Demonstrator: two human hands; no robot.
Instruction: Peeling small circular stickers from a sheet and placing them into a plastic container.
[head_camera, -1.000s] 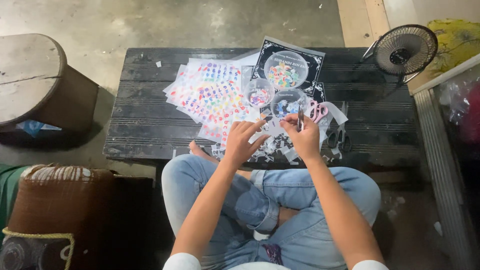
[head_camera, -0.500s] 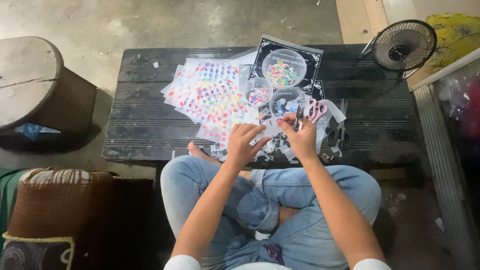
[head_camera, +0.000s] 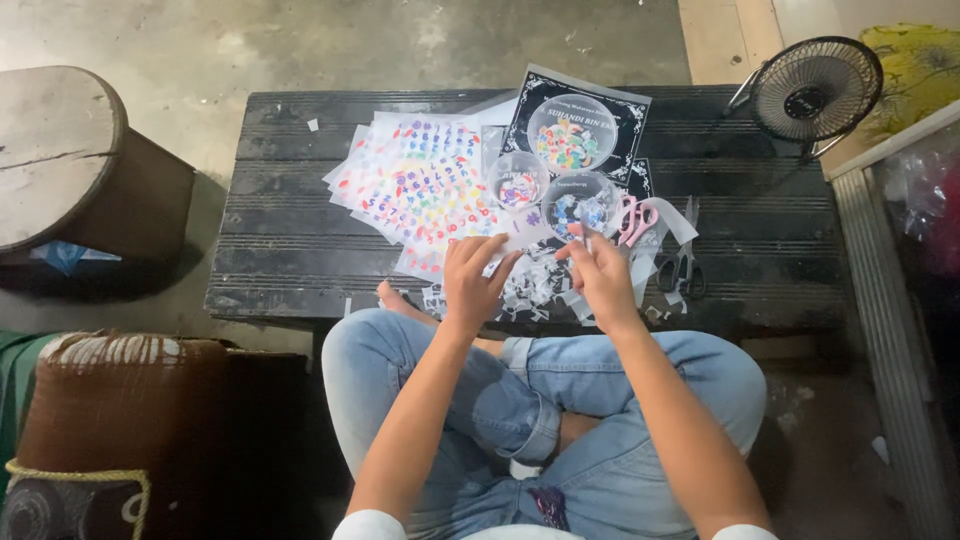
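between left hand (head_camera: 472, 278) and right hand (head_camera: 603, 275) lies a paper piece (head_camera: 527, 236).

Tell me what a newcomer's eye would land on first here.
First, the fan of sticker sheets covered in bright coloured shapes, spread over the left half of the black slatted table. Next, three clear round containers of coloured bits, just beyond the hands. The left hand and right hand work over a litter of paper scraps at the near edge, with pink-handled scissors alongside.
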